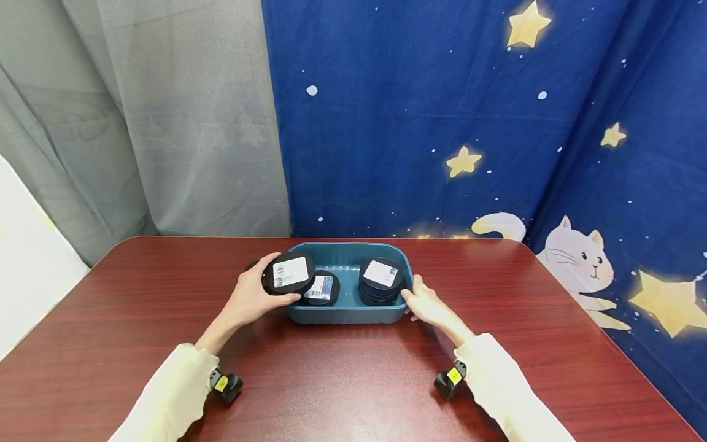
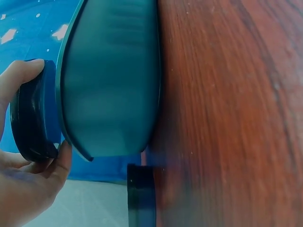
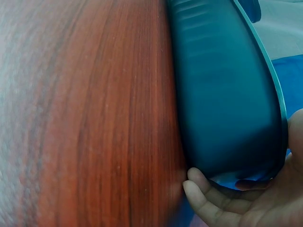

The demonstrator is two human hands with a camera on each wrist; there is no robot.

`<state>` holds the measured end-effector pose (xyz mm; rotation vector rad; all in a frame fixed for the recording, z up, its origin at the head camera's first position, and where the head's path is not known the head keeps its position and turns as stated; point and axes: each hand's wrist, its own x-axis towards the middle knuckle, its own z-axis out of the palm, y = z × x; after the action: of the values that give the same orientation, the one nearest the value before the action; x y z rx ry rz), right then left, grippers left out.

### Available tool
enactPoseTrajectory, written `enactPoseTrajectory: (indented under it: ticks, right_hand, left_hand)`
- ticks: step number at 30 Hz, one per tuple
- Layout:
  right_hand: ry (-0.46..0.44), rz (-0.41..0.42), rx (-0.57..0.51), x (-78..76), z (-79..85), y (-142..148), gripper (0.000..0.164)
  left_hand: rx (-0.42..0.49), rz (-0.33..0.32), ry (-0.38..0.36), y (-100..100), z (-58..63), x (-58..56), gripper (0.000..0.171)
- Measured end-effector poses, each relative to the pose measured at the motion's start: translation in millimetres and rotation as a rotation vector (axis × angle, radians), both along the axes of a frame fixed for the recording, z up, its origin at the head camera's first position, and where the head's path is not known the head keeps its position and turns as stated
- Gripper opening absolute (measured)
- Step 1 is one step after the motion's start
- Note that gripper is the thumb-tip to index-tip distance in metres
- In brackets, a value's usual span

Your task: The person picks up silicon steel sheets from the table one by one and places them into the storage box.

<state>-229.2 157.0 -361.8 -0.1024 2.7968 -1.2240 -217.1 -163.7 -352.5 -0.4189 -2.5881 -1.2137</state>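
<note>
My left hand (image 1: 251,298) grips a round black tin with a white barcode label (image 1: 290,271) by its edge, thumb and fingers on opposite sides. The tin is raised over the left end of a teal plastic bin (image 1: 347,315). My right hand (image 1: 431,305) holds the bin's right end, its thumb at the rim and its fingers against the outer wall. Inside, another labelled black tin (image 1: 328,296) lies at the left, partly hidden by the raised one. A stack of black tins (image 1: 381,283) stands at the right.
A further black round piece (image 2: 141,196) sits on the table just left of the bin, mostly hidden behind my left hand in the head view. The reddish-brown wooden table (image 1: 342,380) ends behind the bin, before grey and blue curtains (image 1: 386,123).
</note>
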Motion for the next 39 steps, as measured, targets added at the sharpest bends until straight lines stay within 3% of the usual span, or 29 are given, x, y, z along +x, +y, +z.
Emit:
enactPoseTrajectory:
  ticks: [7,20,39]
  right_hand:
    - [-0.002,0.001,0.002,0.0,-0.6,0.1,0.022]
    - [-0.013,0.005,-0.009,-0.5,0.6,0.3,0.023]
    - [-0.014,0.007,-0.008,-0.6,0.6,0.3,0.024]
  left_hand:
    - [-0.004,0.002,0.038,7.8,3.9,-2.9,0.082]
    - [-0.041,-0.016,0.042,21.6,9.8,-11.8,0.083]
    - [-0.118,-0.026,0.040,33.4,6.4,-24.4,0.087]
